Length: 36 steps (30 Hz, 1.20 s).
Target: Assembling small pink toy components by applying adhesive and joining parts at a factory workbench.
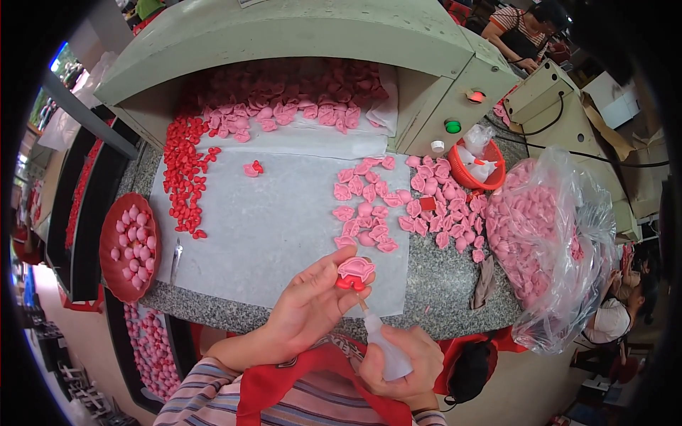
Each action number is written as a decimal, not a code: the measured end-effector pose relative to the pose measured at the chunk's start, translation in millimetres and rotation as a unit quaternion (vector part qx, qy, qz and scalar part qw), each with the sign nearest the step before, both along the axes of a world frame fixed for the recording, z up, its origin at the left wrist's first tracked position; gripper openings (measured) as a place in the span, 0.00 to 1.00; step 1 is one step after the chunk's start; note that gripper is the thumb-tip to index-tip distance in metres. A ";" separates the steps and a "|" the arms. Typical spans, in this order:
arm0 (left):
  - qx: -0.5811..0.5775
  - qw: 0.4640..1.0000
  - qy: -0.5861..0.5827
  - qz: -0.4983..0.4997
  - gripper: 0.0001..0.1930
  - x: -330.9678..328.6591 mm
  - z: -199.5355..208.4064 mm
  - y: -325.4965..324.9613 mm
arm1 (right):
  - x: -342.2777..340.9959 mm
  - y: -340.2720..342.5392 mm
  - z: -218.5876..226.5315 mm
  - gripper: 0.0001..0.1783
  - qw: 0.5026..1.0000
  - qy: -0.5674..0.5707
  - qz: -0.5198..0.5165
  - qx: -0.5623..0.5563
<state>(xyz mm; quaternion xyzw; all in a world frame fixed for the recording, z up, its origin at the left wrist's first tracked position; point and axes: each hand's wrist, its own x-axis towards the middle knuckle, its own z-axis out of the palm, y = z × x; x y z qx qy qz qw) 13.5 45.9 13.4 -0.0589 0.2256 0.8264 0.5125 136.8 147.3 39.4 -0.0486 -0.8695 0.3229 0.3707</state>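
Near the counter's front edge, my left hand (305,302) pinches a small pink moulded piece (356,268) with a red part (349,282) at its lower side. My right hand (408,366) is wrapped round a translucent white squeeze bottle (386,348). The bottle's thin nozzle (363,304) points up toward the red part; whether they touch I cannot tell. Beyond my hands, several loose pink pieces (366,220) lie on a white sheet (277,234). Small red pieces (186,184) are heaped at the sheet's left, and one pink-and-red piece (253,168) sits apart.
A pale green machine housing (284,32) arches over more pink pieces. A red dish (106,273) of pink balls and metal tweezers (176,261) lie left. On the right are a red basket (497,177) and a clear bag (526,234) of pink pieces. Other people (522,32) sit beyond.
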 end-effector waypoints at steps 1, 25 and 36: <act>0.000 1.000 0.000 0.000 0.23 0.0 0.1 0.1 | 0.1 -0.1 -0.1 0.20 1.000 0.003 -0.001 -0.002; -0.020 0.999 0.016 -0.038 0.22 2.6 2.4 -2.2 | -2.1 -1.5 0.2 0.19 0.999 0.032 -0.001 -0.011; -0.013 0.999 0.010 -0.037 0.22 2.0 2.4 -0.6 | 10.4 0.0 -1.1 0.19 0.999 0.000 -0.011 -0.035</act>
